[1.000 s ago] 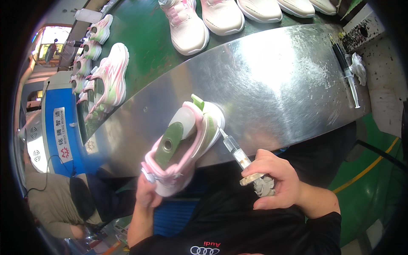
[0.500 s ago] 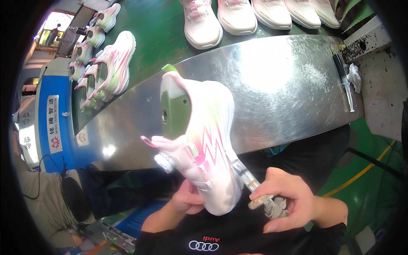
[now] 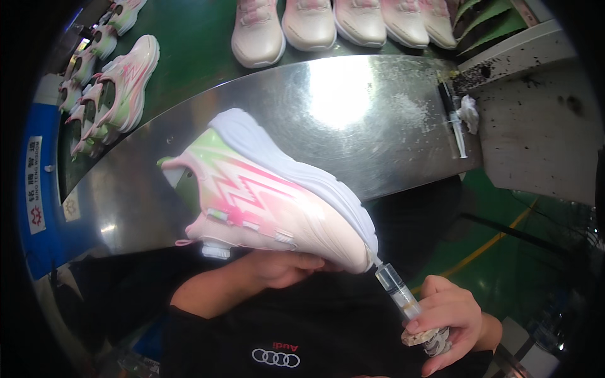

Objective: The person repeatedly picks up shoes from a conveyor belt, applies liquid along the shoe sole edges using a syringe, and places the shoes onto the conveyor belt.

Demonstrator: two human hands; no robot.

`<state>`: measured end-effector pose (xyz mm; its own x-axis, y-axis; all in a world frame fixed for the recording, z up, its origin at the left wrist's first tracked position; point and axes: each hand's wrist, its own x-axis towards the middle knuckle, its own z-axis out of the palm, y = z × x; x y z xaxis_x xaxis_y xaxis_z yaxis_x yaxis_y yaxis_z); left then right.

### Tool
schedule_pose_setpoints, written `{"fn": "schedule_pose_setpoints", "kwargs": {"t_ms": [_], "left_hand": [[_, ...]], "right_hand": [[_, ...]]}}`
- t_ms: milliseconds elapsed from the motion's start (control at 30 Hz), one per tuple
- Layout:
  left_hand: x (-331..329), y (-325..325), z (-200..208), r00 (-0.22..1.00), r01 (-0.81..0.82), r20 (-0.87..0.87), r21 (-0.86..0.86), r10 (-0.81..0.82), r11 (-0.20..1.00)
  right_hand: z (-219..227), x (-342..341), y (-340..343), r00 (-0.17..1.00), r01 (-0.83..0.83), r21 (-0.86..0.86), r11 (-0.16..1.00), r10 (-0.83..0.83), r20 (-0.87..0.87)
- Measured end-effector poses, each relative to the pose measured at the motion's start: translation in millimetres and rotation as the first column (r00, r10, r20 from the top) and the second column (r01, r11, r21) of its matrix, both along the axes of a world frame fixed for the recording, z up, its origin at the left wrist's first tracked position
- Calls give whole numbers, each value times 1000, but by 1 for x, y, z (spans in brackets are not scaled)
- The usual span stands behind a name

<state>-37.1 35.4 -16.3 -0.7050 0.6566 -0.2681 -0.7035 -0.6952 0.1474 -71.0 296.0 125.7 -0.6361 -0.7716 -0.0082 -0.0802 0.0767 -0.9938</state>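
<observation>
A white, pink and green sneaker (image 3: 271, 195) lies turned on its side in the air, its white sole edge facing up and away and its toe pointing right. My left hand (image 3: 283, 268) is closed on it from beneath, with most of the fingers hidden by the upper. In my right hand (image 3: 450, 318) I grip a clear syringe (image 3: 398, 291). Its nozzle meets the seam between sole and upper at the toe. A crumpled whitish wad (image 3: 436, 340) is tucked in that same hand, around the syringe's back end.
A shiny metal tabletop (image 3: 265, 104) curves behind the shoe. At its right end lie a dark-capped syringe (image 3: 452, 120) and crumpled white tissue (image 3: 468, 114). Several pale pink sneakers (image 3: 309, 25) line the green surface beyond, and more colourful sneakers (image 3: 129, 85) stand at left.
The sneaker has rolled over, so its side and sole edge now show and its toe points right. The syringe nozzle has shifted to the toe tip. The view has swung right.
</observation>
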Motion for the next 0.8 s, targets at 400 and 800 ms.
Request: {"fn": "schedule_pose_setpoints", "kwargs": {"t_ms": [400, 800], "left_hand": [[-39, 28, 7, 983, -148, -105, 49, 153, 988], [-42, 32, 6, 983, -155, -79, 153, 168, 976]], "right_hand": [[1, 7, -4, 927, 108, 112, 988, -60, -369], [-24, 17, -24, 629, 202, 202, 958, 31, -777]]}}
